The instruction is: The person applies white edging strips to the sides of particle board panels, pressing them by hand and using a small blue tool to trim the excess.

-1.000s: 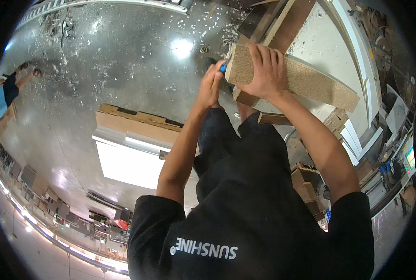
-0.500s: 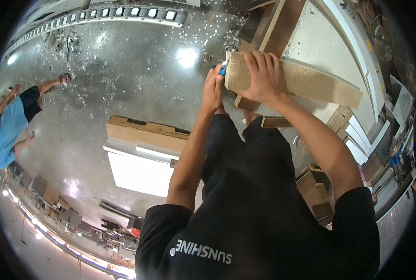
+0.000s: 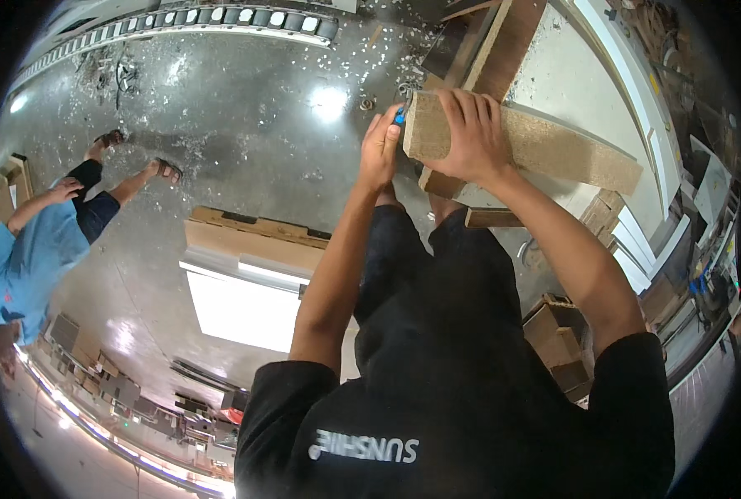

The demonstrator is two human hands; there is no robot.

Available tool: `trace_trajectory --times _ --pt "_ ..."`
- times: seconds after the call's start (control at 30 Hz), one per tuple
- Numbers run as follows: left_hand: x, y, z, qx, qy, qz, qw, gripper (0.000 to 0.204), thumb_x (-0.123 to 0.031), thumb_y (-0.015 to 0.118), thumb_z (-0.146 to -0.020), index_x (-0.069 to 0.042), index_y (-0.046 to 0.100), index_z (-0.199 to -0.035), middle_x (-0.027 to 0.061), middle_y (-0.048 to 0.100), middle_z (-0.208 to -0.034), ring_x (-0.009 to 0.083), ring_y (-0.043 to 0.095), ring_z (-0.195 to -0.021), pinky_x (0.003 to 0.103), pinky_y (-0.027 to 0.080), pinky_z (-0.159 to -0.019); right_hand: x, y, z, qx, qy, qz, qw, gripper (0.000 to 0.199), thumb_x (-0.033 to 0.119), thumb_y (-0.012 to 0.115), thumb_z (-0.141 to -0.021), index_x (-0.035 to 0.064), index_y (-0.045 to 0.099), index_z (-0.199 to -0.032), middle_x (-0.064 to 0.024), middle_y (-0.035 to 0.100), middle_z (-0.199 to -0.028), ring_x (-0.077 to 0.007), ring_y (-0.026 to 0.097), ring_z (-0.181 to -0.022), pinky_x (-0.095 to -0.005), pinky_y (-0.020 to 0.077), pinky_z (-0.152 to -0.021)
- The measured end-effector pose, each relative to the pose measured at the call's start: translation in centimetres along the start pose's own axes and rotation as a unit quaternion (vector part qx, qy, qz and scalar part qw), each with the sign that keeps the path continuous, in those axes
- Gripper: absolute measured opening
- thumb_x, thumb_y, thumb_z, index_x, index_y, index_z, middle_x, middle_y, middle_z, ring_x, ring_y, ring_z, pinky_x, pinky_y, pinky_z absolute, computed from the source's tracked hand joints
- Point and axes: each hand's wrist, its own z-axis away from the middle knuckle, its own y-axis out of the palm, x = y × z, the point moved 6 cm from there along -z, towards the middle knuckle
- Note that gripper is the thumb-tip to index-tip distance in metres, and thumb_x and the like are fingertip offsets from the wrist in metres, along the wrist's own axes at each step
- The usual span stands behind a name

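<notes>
A long tan particleboard piece [image 3: 566, 154] lies slantwise in front of me, its near-left end close to my left hand. My right hand [image 3: 474, 137] is closed over it near that end, fingers across the far edge and thumb on the near side. In my left hand [image 3: 380, 150], closed beside the board's end, is a small blue tool [image 3: 400, 115]. Its fingers cover most of the tool, so its kind does not show. Beneath lie another wooden strip [image 3: 442, 185] and a large pale panel [image 3: 553, 75].
A brown board [image 3: 507, 50] stands past the piece. Panels stacked with a white sheet [image 3: 241, 308] are at left, near a person in blue [image 3: 42, 249]. A roller conveyor [image 3: 221, 17] runs far left; white scraps litter the floor. An open carton [image 3: 557, 345] is at right.
My left hand has tilted slightly, with its thumb showing more on the blue tool. The right hand keeps its grip. At left, the person in blue has moved further into view.
</notes>
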Motion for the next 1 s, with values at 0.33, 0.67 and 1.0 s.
trace_trajectory --times 0.33,0.67,1.0 --pt "0.0 1.2 -5.5 -0.022 -0.021 0.018 0.999 0.048 -0.034 0.045 -0.118 -0.002 0.062 -0.15 0.0241 0.07 -0.124 0.0431 0.064 -0.114 0.046 0.047 -0.111 -0.2 0.0 0.3 0.029 0.014 -0.005 0.999 0.11 0.054 0.096 -0.066 0.0108 0.046 -0.155 -0.013 0.056 -0.141 -0.0332 0.055 -0.134 -0.0561 0.0352 -0.121" --pt "2.6 -6.2 2.2 -0.139 -0.118 0.028 0.983 0.044 -0.039 0.048 -0.12 -0.001 0.069 -0.129 0.0018 0.064 -0.101 0.0116 0.056 -0.088 0.03 0.048 -0.08 -0.7 1.2 1.0 0.017 0.024 -0.045 0.999 0.119 0.062 0.095 -0.066 0.0078 0.045 -0.159 -0.0163 0.055 -0.147 -0.0357 0.05 -0.144 -0.0594 0.028 -0.127" --pt "-20.5 12.6 -13.7 0.182 0.21 -0.355 0.893 0.04 -0.026 0.068 -0.105 -0.01 0.07 -0.142 0.018 0.072 -0.121 0.0424 0.069 -0.112 0.053 0.055 -0.095 -0.7 3.9 1.8 -0.03 0.019 0.016 0.999 0.091 0.055 0.091 -0.069 -0.0029 0.069 -0.136 -0.0194 0.064 -0.14 -0.0389 0.051 -0.142 -0.0556 0.0314 -0.128"
